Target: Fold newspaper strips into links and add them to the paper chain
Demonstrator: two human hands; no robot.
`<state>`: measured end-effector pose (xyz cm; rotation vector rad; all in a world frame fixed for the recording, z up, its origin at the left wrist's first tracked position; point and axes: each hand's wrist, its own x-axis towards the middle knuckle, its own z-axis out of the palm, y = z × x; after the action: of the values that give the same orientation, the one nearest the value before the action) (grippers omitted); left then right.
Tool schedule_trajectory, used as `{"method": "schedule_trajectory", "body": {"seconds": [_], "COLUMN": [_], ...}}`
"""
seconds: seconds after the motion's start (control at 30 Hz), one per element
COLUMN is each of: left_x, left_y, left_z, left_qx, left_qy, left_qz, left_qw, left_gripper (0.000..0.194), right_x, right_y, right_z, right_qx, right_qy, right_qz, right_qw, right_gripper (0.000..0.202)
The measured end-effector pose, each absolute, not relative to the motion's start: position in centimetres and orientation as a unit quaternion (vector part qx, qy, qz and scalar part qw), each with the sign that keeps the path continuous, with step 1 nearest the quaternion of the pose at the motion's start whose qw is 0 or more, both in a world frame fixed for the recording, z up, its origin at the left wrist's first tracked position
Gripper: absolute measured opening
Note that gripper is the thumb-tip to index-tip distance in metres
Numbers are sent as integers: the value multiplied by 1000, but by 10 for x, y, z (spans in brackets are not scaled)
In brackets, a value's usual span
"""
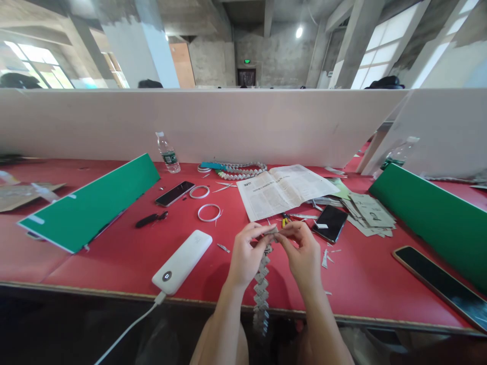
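Note:
A zigzag chain of folded paper hangs down past the table's front edge, its upper end pinched between my two hands. My left hand grips that end from the left with thumb and forefinger. From the right, my right hand pinches the same end, fingertips almost meeting the left ones. Just beyond the hands lies an open newspaper sheet. Paper scraps are scattered to the right of my right hand. Behind the newspaper's left side rests a coiled finished chain of the same zigzag weave.
A white power bank with a cable lies left of my hands. Further back are a phone, two tape rings and a bottle. At right are a black phone and printed papers. Green boards flank both sides.

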<state>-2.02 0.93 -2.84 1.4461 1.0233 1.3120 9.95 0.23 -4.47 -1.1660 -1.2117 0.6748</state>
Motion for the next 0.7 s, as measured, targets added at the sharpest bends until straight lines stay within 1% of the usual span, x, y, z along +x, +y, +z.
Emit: {"method": "schedule_trajectory", "body": {"seconds": [0.1,0.17,0.27,0.33,0.4,0.53,0.63,0.7], "left_x": [-22,-24,-28,-30,-32,-30,-29,-28], "left_y": [10,11,13,14,14,13,12,13], "left_z": [-27,-28,-30,-31,-29,-27,-28,-30], "left_qx": [574,547,493,466,455,466,482,486], "left_qy": [419,437,455,453,447,433,422,416], "left_qz": [540,556,572,576,577,564,548,548], "left_qw": [450,447,472,496,510,526,537,539], "left_gripper": [27,27,28,29,29,29,28,28], "right_x": [94,92,94,97,99,99,99,99], "right_y": [1,0,1,2,3,2,0,0], "right_z": [-44,-43,-43,-43,-45,-45,-44,-44], "right_qx": [-502,-480,-428,-408,-410,-431,-432,-435], "right_qy": [-505,-506,-548,-574,-588,-593,-594,-598], "right_qz": [268,285,349,360,335,277,282,282], "right_qw": [649,658,629,611,612,621,617,611], "right_gripper": [12,12,11,9,6,6,5,8]}}
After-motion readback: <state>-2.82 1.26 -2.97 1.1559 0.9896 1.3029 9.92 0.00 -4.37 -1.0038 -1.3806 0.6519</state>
